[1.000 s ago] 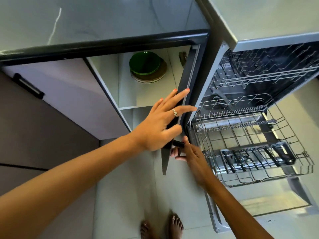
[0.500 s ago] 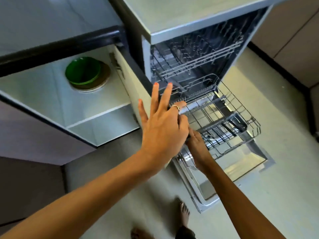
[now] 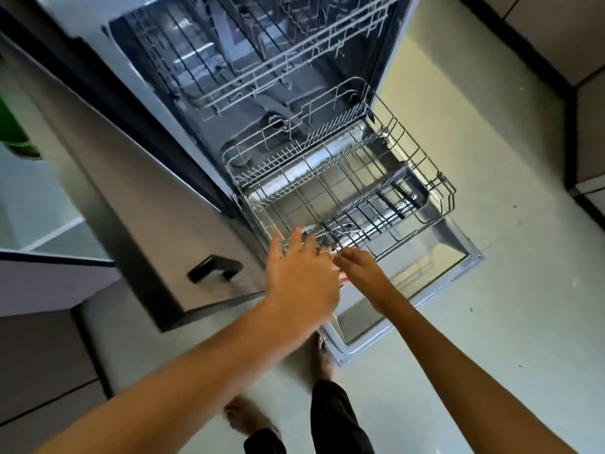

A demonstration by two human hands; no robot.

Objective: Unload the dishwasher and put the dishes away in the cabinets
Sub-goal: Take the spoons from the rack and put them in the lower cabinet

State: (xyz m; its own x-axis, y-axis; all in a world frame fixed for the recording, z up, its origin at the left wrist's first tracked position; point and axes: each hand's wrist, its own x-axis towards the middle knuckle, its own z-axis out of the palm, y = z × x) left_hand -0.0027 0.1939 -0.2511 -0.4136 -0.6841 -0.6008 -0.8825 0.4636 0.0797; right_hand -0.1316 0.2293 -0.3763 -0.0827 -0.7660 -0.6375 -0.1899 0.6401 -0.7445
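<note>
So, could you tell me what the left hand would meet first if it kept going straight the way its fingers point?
Most likely the near front rim of the lower rack: the left hand points up and away at it with fingers straight. Its fingertips look already at the wires, though blur leaves contact unclear.

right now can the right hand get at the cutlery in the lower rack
Probably yes. The right hand is already at the front edge of the pulled-out lower rack, beside the cutlery, with nothing between them. The left hand hovers close alongside but does not seem to block it.
</note>
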